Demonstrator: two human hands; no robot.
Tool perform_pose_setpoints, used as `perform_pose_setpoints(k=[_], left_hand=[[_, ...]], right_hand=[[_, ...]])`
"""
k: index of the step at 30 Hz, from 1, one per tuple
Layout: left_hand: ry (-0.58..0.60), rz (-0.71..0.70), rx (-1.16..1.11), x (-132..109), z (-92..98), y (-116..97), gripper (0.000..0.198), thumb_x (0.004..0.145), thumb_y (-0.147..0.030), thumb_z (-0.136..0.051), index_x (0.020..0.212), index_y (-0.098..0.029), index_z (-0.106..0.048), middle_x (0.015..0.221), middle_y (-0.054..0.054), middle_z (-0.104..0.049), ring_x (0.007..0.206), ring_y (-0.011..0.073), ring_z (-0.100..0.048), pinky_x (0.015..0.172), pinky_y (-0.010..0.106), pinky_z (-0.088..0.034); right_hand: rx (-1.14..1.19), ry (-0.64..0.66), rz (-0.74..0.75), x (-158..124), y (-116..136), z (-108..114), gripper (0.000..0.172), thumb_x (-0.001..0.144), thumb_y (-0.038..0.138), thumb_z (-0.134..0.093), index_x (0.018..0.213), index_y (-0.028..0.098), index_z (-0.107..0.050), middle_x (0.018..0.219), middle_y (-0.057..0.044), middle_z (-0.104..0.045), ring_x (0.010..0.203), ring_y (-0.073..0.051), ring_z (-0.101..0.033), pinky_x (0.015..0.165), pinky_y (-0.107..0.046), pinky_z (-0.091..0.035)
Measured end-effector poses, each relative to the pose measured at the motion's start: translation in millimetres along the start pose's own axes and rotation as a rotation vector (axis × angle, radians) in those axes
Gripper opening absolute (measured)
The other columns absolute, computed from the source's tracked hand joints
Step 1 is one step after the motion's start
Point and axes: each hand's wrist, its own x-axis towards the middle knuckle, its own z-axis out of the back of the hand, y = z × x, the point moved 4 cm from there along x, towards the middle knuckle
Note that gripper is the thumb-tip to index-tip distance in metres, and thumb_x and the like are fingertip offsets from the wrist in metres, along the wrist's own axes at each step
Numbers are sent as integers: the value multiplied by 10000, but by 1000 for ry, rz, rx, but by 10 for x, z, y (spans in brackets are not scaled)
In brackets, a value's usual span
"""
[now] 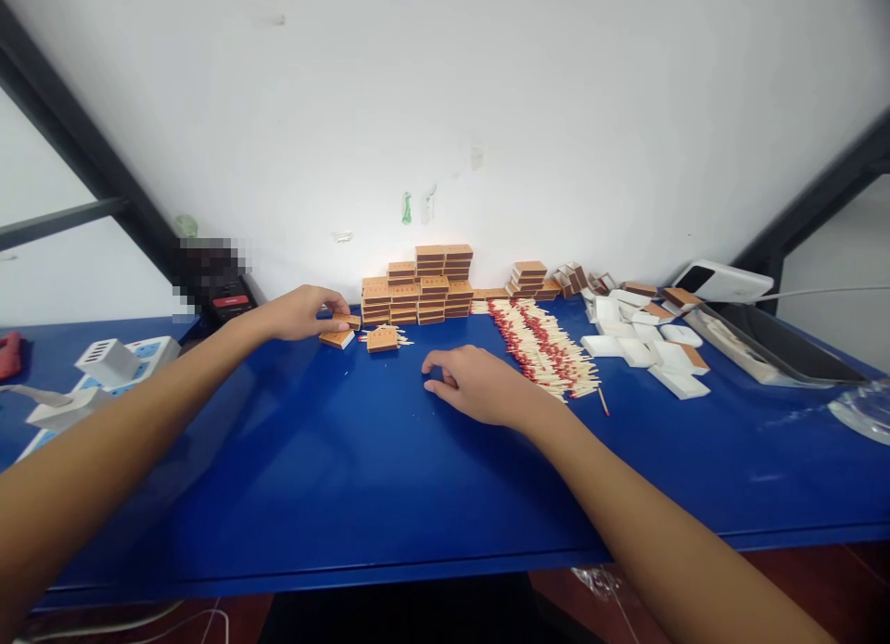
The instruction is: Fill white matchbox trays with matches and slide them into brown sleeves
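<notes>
At the left back of the blue table, my left hand (pixel 310 312) grips a small brown matchbox (pixel 346 322) between thumb and fingers. Just beneath it lies another matchbox (pixel 337 339), and one more matchbox (pixel 382 340) sits to the right beside a few loose matches (pixel 400 333). My right hand (pixel 469 382) hovers or rests over the middle of the table, its fingers curled with a gap between thumb and forefinger and nothing in them. Right of it spreads a large heap of red-tipped matches (pixel 546 347).
Stacked matchboxes (pixel 417 292) stand against the wall, with a smaller stack (pixel 528 275) to the right. White matchbox trays (pixel 636 338) lie scattered at right near an open box (pixel 771 347) and a white device (pixel 723 281). A power strip (pixel 159 355) with plugs lies left.
</notes>
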Motion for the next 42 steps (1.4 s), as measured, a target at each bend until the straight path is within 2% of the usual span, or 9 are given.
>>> perform_pose_setpoints(k=[6,9,13,17,24,27,31,36,42], left_hand=[[116,-3,-71,-99,73,122,625,802,-617,-722,1309,-252,-736,1361,82,-733,1216,290,-673,1048,365,-509],[179,-21,-10,-140,24,80,598,807,-599,-731,1290,-245,-747,1344,73,-738,1205,285,-664,1031,343,-492],[155,5,40,-131,-45,16,586,759,-613,-763,1210,-239,-775,1262,66,-771,1139,291,-678,949,321,-493],[137,7,55,-92,72,30,517,757,-609,-767,1113,-236,-807,1107,59,-814,980,269,-708,838,318,-499],[-206,1,-6,307,640,-52,563,711,-651,-825,1087,-231,-830,913,53,-806,792,220,-692,742,324,-507],[-257,-102,-35,556,566,-211,555,681,-576,-863,1101,-216,-820,982,74,-805,799,215,-684,736,331,-514],[-306,-105,0,717,366,-271,520,682,-541,-877,1070,-202,-808,968,72,-792,808,221,-682,749,335,-500],[-416,-96,-4,637,332,-232,590,681,-571,-905,1157,-249,-771,1087,40,-796,780,221,-724,790,340,-488],[-496,-111,44,532,325,-233,543,743,-667,-848,1095,-261,-774,1183,46,-779,767,242,-750,832,373,-487]], right_hand=[[6,11,-6,8,2,5,213,1028,283,-612,1188,210,-732,924,-58,-743,805,-179,-649,697,-279,-382],[14,18,-11,5,3,6,210,1028,281,-612,1185,206,-731,911,-58,-740,795,-180,-644,692,-284,-379],[14,10,-12,3,-13,-4,204,1030,285,-612,1185,213,-723,902,-53,-735,793,-182,-639,694,-289,-376],[9,3,-9,9,-26,-14,208,1033,292,-606,1188,217,-722,900,-49,-732,793,-179,-639,699,-286,-373],[7,9,-16,13,-28,-8,222,1032,292,-604,1208,216,-717,914,-52,-738,799,-180,-643,698,-285,-376],[3,9,-22,16,-32,-12,231,1034,294,-602,1220,217,-715,916,-53,-740,813,-183,-651,703,-285,-378],[-12,-1,-14,20,-28,-16,235,1028,301,-609,1216,215,-722,918,-59,-744,821,-189,-656,698,-287,-376],[-44,-3,5,-2,7,0,223,1027,314,-606,1187,215,-726,953,-74,-756,864,-208,-666,696,-294,-376],[-36,14,-3,-24,39,19,234,1030,307,-594,1197,210,-725,963,-74,-760,869,-210,-669,686,-297,-375]])
